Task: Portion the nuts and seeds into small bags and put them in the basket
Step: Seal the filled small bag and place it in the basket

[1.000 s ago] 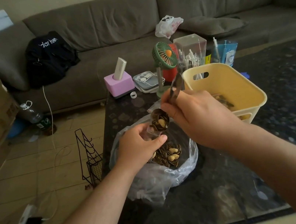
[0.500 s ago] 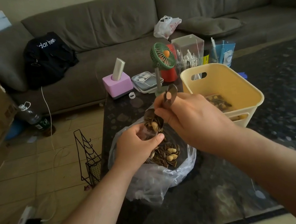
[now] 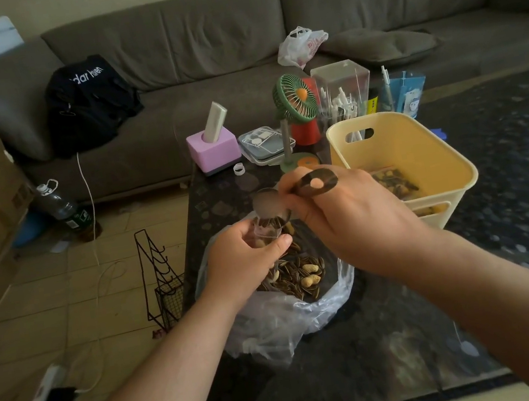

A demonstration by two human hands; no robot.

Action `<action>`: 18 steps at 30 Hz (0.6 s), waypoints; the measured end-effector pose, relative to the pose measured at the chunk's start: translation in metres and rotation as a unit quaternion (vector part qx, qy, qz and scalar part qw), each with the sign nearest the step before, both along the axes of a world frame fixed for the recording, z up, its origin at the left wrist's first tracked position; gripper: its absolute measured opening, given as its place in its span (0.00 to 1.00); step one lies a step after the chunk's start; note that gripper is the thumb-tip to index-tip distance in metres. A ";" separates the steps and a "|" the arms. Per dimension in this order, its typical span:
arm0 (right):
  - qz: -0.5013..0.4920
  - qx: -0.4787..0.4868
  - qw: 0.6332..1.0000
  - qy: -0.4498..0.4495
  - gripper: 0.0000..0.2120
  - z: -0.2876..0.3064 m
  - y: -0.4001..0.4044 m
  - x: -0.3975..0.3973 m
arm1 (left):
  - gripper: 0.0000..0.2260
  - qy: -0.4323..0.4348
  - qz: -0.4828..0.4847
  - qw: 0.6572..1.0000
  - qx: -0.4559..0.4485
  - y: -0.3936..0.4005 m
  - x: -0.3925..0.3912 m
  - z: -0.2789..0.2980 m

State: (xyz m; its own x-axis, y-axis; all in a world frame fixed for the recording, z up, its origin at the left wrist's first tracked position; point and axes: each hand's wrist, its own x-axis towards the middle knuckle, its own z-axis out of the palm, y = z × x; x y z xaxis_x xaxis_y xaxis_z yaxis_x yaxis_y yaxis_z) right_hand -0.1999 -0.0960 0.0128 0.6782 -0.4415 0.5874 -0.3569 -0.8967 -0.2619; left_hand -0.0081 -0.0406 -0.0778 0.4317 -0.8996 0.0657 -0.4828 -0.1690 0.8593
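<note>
The left hand (image 3: 247, 255) is curled around a small clear bag (image 3: 270, 232), pinching it between thumb and fingers just above a big clear plastic bag (image 3: 292, 317) of striped seeds and peanuts (image 3: 297, 274) that sits open on the dark table (image 3: 367, 357). Some seeds and a peanut already show inside the small bag. The right hand (image 3: 352, 217) grips the handle of a metal spoon (image 3: 270, 204), fingers closed around it, with the spoon's bowl tipped over the mouth of the small bag; the bowl is blurred, so what is left in it cannot be told. The handle's dark, looped end sticks out above the right hand's knuckles. Just to the right of that hand stands a yellow basket (image 3: 419, 137) on the table, with at least one filled small bag lying on its bottom. Behind the hands, at the far end of the table, are a green fan (image 3: 293, 98), a pink box (image 3: 213, 149) with a remote standing in it, a clear holder (image 3: 342, 90) of white sticks and a flat grey case (image 3: 264, 143). A grey sofa (image 3: 229, 32) runs along the back, with a black backpack (image 3: 88, 100) and a white plastic bag (image 3: 301, 45) on its seat.
</note>
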 end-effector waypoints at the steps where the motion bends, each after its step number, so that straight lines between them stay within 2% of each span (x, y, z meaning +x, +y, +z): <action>1: 0.001 -0.002 1.000 -0.002 0.19 0.000 0.000 0.000 | 0.12 -0.003 -0.001 1.000 -0.002 0.000 0.000 0.001; 7: 0.011 -0.004 0.999 -0.032 0.12 -0.002 0.000 -0.002 | 0.11 -0.027 -0.005 0.999 -0.017 0.001 0.001 0.002; 12: 0.008 -0.001 0.999 -0.046 0.12 -0.006 -0.002 -0.004 | 0.07 -0.033 -0.023 0.999 -0.018 0.004 0.001 0.004; 13: 0.009 -0.001 0.999 -0.053 0.12 -0.006 -0.002 -0.005 | 0.08 -0.041 -0.026 0.999 -0.020 0.005 0.001 0.005; 16: -0.006 -0.009 0.996 -0.085 0.12 -0.004 -0.005 -0.009 | 0.21 -0.034 -0.025 0.999 -0.010 0.005 0.002 0.004; 18: -0.029 -0.001 0.996 -0.088 0.12 -0.005 -0.008 -0.011 | 0.23 -0.046 -0.035 0.998 -0.007 0.005 0.004 0.003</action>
